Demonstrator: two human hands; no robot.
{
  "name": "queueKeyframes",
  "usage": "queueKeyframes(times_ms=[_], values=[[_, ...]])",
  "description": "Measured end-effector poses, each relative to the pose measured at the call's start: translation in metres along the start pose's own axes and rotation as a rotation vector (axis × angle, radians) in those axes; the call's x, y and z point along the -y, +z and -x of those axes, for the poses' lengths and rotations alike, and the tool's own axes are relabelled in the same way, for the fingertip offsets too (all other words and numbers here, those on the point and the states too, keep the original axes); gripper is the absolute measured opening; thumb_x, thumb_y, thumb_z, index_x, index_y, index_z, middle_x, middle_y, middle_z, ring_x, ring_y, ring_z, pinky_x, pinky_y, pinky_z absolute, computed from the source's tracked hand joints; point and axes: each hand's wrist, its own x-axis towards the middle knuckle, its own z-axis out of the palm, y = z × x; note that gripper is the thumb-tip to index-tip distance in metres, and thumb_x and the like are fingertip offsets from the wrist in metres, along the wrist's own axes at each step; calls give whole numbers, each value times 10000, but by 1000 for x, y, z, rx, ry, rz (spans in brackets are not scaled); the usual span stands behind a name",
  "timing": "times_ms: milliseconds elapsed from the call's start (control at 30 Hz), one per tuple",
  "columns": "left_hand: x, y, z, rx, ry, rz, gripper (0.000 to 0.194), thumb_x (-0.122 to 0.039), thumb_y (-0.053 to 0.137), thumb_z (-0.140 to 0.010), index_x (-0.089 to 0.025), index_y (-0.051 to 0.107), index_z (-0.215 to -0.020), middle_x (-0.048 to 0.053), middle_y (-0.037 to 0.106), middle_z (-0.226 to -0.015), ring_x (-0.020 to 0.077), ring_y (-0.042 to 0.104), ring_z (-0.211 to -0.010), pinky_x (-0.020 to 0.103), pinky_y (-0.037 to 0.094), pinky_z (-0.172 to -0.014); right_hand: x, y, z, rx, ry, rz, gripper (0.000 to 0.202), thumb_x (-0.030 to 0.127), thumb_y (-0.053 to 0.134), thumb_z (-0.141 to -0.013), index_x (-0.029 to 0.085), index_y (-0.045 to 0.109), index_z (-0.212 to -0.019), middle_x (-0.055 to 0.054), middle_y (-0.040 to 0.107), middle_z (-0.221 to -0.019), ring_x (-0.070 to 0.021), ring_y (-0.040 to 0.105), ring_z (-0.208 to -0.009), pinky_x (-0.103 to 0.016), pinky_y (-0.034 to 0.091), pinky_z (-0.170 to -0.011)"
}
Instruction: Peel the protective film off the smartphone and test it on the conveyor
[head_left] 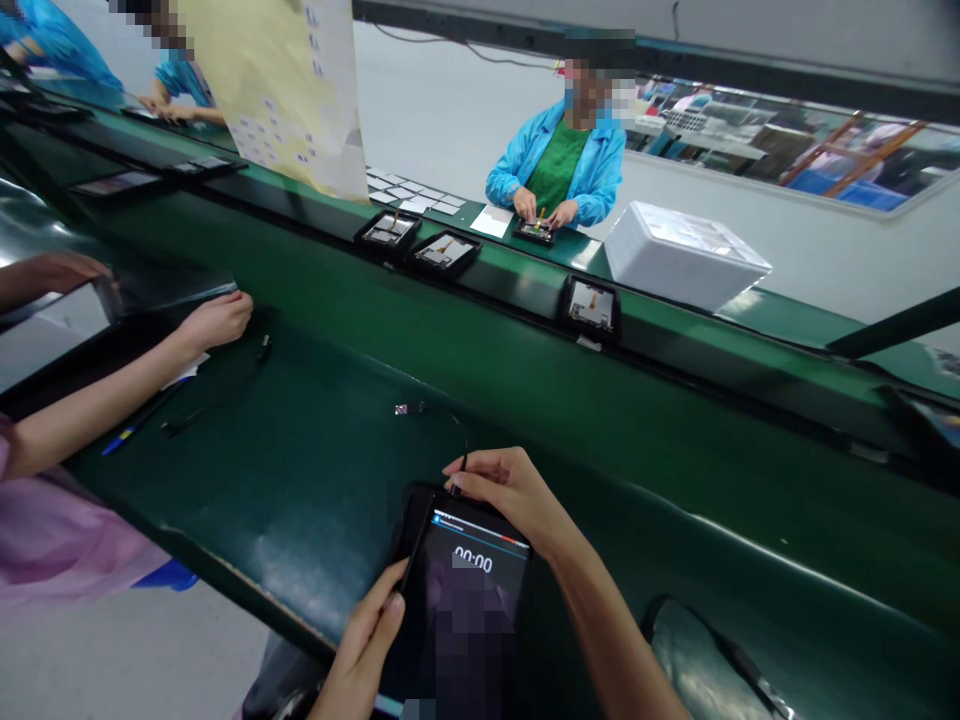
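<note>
Tablet (pixel 471 580) lies nearest, screen lit, showing 00:00, on near edge of green workbench (pixel 315 480). Left hand (pixel 367 640) grips tablet's left edge, thumb on bezel. Right hand (pixel 506 490) at tablet's top edge, fingers pinched on black cable (pixel 459 435) plugged there; cable curves away from tablet to small connector (pixel 403 408). Left of tablet: co-worker's hand (pixel 216 320) resting on bench, blue pen (pixel 124 435) near forearm. Beyond tablet, across conveyor: black trays (pixel 446 252), white foam box (pixel 682 255), person in blue coat (pixel 559 165).
</note>
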Motion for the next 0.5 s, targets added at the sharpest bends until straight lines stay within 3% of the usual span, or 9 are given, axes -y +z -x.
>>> queueKeyframes(times_ms=[133,300,500], values=[[2,-1,0,-9,7,0,538,-635,560,-879,-333,646,-1316,-8,584,-1459,307,399,-1451,489,194,-1246,1,0,0,0,3,-1,233,377,743,-794,159,768,-873,-51,744,-817,-144,644,-741,-269,458,-709],[13,-5,-2,-80,7,-14,418,-597,628,-850,-423,694,-1224,-176,645,-1342,301,437,-1408,407,338,-1157,-1,0,-1,-2,5,4,233,369,747,-795,153,769,-879,-56,746,-821,-138,643,-744,-258,453,-707],[4,-3,-3,-40,46,-80,431,-620,560,-877,-444,664,-1257,-267,604,-1345,291,399,-1432,406,288,-1202,-4,-1,-3,1,5,-4,243,375,759,-785,149,767,-875,-58,747,-819,-137,645,-739,-252,460,-701]])
